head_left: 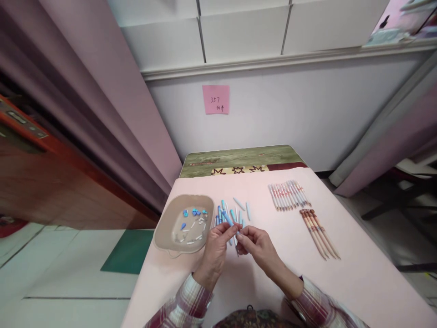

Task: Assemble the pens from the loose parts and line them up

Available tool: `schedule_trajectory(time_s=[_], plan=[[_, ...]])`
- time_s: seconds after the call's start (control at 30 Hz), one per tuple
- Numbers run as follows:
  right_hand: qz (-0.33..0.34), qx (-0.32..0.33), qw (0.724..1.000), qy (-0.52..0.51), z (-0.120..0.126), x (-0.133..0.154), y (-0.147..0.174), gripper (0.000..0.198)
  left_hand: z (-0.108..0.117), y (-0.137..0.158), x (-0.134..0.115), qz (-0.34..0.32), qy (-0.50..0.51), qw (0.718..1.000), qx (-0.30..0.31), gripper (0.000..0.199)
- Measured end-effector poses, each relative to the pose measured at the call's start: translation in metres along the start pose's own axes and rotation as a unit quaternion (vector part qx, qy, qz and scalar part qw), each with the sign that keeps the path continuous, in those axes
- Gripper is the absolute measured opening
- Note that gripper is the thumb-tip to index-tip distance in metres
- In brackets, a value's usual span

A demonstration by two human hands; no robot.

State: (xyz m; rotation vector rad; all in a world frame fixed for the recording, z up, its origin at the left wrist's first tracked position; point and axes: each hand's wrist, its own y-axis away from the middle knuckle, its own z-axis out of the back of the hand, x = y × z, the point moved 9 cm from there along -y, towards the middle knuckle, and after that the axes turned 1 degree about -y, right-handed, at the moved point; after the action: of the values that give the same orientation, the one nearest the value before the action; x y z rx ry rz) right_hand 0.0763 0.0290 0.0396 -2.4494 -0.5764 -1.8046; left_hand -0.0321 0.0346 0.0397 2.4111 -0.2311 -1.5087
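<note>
Close together over the front of the pink-covered table, both my hands meet at a light blue pen [228, 218]. My left hand [218, 241] pinches its barrel between thumb and fingers, with the dark blue end pointing up and away. The fingers of my right hand [256, 243] are closed at the pen's lower end, and they hide its tip. Just beyond the hands lie several loose blue pen parts [248, 211] and capped pens [220, 213], partly covered by my left hand. A thin pale rod shows below the fingers.
Left of my hands stands a beige basin [159, 232] holding small blue caps [194, 212] and whitish bits. At the right lie a row of pale pens [288, 196] and several brown-topped pens [319, 234]. A pink note [216, 99] is on the wall.
</note>
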Motion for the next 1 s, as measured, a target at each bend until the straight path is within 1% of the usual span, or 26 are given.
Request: schedule_trajectory(time_s=[0.1,0.23,0.3,0.37,0.43,0.5,0.57,0.63,0.7,0.83,0.93,1.0], plan=[[-0.061,0.07,0.991,-0.092,-0.014,-0.007,0.004,0.041,-0.008,0.004,-0.005,0.014,-0.004,0.999,0.05,0.023],[-0.127,0.132,0.962,-0.203,-0.027,-0.018,0.013,0.04,-0.021,0.013,-0.015,0.014,0.001,0.995,0.103,0.018],[-0.142,0.154,0.951,-0.228,-0.031,-0.021,0.016,0.039,-0.026,0.017,-0.016,0.021,0.009,0.992,0.123,0.019],[-0.128,0.162,0.956,-0.211,-0.032,-0.018,0.015,0.041,-0.028,0.018,-0.015,0.033,0.011,0.992,0.123,0.022],[-0.094,0.141,0.972,-0.163,-0.026,-0.012,0.011,0.043,-0.026,0.016,-0.012,0.04,0.005,0.993,0.114,0.024],[-0.058,0.097,0.986,-0.12,-0.017,-0.004,0.006,0.039,-0.024,0.013,-0.012,0.032,-0.002,0.994,0.103,0.025],[-0.026,0.046,0.994,-0.097,-0.008,0.001,0.002,0.035,-0.019,0.009,-0.012,0.018,-0.009,0.996,0.083,0.024],[-0.011,0.018,0.996,-0.085,-0.003,0.003,0.001,0.032,-0.014,0.007,-0.013,0.01,-0.021,0.998,0.062,0.024],[-0.013,0.019,0.997,-0.075,-0.003,0.002,0.002,0.032,-0.014,0.008,-0.011,0.01,-0.037,0.997,0.069,0.026],[-0.036,0.056,0.994,-0.09,-0.011,-0.002,0.006,0.033,-0.022,0.013,-0.006,0.008,-0.056,0.992,0.113,0.028],[-0.042,0.049,0.993,-0.094,-0.009,-0.004,0.006,0.034,-0.021,0.011,-0.004,0.003,-0.084,0.991,0.108,0.032],[-0.037,0.024,0.996,-0.083,-0.002,-0.004,0.004,0.034,-0.013,0.006,-0.014,-0.029,-0.136,0.986,0.093,0.034]])
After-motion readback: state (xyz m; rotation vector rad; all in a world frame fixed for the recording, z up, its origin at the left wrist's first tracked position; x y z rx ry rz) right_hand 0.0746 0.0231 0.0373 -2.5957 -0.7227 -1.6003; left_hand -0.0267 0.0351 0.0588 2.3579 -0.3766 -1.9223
